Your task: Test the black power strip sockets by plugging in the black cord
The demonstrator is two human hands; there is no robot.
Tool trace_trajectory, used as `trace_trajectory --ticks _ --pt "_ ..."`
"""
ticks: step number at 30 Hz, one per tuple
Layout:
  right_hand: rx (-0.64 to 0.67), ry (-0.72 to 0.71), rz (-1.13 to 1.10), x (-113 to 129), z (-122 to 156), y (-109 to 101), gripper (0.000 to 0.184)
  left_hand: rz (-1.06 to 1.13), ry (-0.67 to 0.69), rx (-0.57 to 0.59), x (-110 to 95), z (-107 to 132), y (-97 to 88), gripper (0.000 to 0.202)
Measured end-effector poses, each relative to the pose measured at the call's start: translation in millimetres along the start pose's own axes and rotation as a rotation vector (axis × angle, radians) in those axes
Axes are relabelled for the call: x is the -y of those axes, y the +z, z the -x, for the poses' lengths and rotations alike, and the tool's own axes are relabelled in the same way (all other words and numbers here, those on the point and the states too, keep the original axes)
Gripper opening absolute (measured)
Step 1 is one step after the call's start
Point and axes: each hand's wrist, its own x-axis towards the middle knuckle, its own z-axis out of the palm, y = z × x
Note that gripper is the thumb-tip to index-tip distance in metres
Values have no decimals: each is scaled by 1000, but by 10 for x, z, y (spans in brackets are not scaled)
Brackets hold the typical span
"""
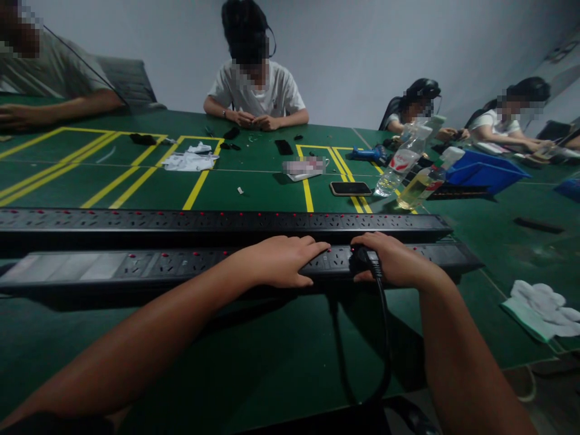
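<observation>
Two long black power strips lie across the green table in front of me. My left hand rests flat on the near power strip, fingers stretched along its sockets. My right hand is closed round a black plug seated in that strip, and its black cable hangs down over the table edge. The far power strip lies just behind, with a row of small red switches.
Several people sit around the table, one directly opposite. A phone, two plastic bottles, a blue bin, white cloths and small black parts lie beyond the strips. White gloves lie at my right.
</observation>
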Motion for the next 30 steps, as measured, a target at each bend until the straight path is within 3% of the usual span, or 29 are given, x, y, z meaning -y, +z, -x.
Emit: trace_trajectory --ticks 4,8,13,17,25,30 --pt "19 31 -247 -73 68 -103 51 0 49 -151 -63 -36 36 80" --pt "-142 39 -442 -20 97 -164 29 16 113 -256 -193 -134 97 77" --pt "-79 166 -296 163 31 -38 23 11 141 -279 -283 -270 241 76" --pt "-131 196 -218 226 1 28 16 13 173 -280 -289 -304 308 75" --pt "-245 245 -326 268 -44 77 11 -10 152 -286 -301 -347 339 75" --pt "-304 273 -545 309 -19 -7 15 -1 115 -307 -364 -423 340 85"
